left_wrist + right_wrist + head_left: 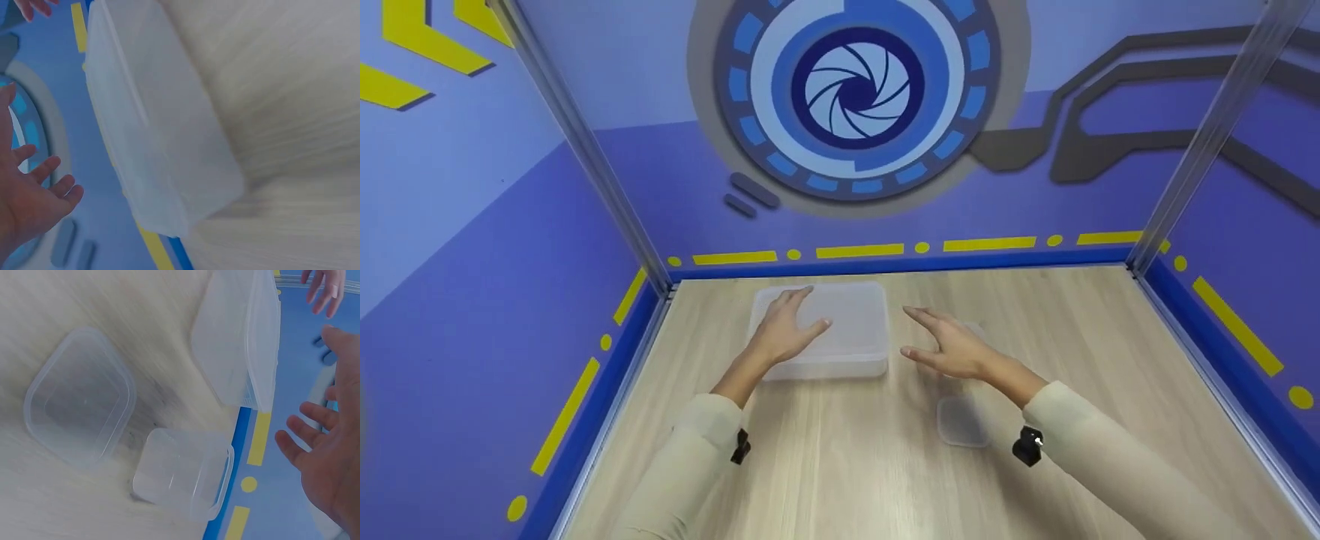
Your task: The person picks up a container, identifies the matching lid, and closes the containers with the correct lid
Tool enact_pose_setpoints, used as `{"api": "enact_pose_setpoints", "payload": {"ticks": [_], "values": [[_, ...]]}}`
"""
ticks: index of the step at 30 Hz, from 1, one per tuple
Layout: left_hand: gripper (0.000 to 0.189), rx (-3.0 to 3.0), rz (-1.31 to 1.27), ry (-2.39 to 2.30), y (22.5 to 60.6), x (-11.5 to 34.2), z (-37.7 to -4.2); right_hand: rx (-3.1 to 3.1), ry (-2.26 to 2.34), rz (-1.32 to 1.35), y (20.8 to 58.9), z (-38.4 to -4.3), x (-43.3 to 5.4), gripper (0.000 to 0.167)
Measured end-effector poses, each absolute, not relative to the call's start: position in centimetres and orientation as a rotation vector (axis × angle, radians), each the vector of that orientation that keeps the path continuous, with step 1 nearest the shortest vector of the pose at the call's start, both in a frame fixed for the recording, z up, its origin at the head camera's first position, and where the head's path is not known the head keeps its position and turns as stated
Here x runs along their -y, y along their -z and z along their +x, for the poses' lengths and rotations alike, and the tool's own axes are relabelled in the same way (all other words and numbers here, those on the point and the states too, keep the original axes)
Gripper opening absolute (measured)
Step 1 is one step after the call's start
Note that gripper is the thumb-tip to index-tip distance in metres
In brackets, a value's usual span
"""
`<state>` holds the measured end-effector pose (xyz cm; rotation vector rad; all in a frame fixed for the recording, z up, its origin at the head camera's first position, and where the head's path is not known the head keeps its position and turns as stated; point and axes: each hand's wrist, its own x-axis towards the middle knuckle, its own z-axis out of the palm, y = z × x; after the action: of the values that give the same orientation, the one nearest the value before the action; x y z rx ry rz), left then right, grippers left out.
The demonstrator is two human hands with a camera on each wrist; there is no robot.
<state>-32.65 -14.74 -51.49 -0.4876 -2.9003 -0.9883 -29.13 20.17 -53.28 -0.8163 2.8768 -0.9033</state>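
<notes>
- Big plastic box (847, 322) sits a bit left of center in the head view, near the far edge of the wooden table (840, 480). I'd guess it's light for its size, fairly stiff, with a little flex in the walls.
- Smooth sides probably get slippery, so I'd take it by two opposite walls, just under the rim.
- Small tub (180, 472), bottom middle of the right wrist view, should be super light and easy to knock over; pinch it by the sides.
- Flat lid (81, 399), left in that same view, seems thin and bendy. Lift it by an edge, don't squash it.
- Looks-wise: all frosted, see-through plastic with rounded corners. The box is wide and shallow with a seam around the top; can't tell what's inside, if anything.
- Left hand (787, 330) is spread over the box's left side, holding nothing.
- Right hand (956, 351) is over the tub, right of center, fingers stretched, thumb apart, also holding nothing.
</notes>
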Motion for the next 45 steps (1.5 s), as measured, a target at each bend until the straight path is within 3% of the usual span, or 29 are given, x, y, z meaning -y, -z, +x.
{"api": "enact_pose_setpoints", "payload": {"ticks": [13, 45], "values": [[0.082, 2.926, -0.734, 0.904, 50.3, 10.7, -30.4, -2.911, 0.913, -0.902, 52.9, -27.3, -22.5, 0.085], [0.084, 2.931, -0.969, 0.830, 51.7, 5.9, -28.6, -3.006, 0.864, -0.916, 54.6, -25.8, -28.0, 0.084]]}}
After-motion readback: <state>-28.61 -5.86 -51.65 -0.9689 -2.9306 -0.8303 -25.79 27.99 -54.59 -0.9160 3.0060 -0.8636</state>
